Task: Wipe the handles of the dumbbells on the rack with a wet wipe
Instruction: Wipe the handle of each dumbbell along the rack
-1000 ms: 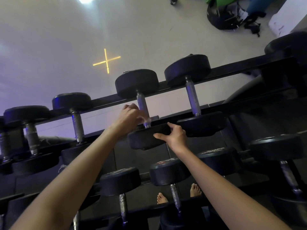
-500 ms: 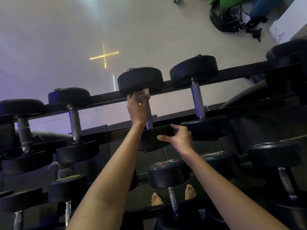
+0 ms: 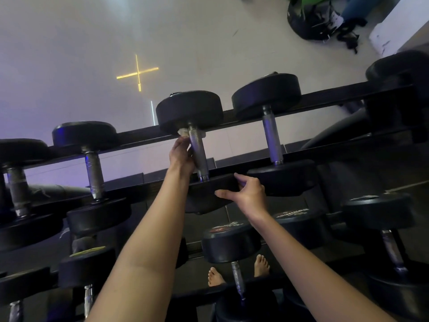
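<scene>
A black dumbbell with a knurled steel handle [image 3: 197, 149] lies across the top rails of the rack [image 3: 325, 96]. My left hand [image 3: 181, 156] reaches under that handle from the left and holds a white wet wipe [image 3: 183, 132], whose edges poke out on both sides near the far weight head [image 3: 189, 111]. My right hand [image 3: 248, 194] grips the near weight head [image 3: 209, 196] of the same dumbbell, thumb on its edge.
More dumbbells line the top rails to the left [image 3: 92, 168] and right [image 3: 272, 138]. A lower tier holds further dumbbells [image 3: 232, 242]. Bare feet [image 3: 216, 276] show beneath the rack. Bags [image 3: 318, 19] lie on the pale floor beyond.
My left hand slid from the near end of the handle up to the far head, then dropped slightly and turned under the handle. My right hand stayed on the near head.
</scene>
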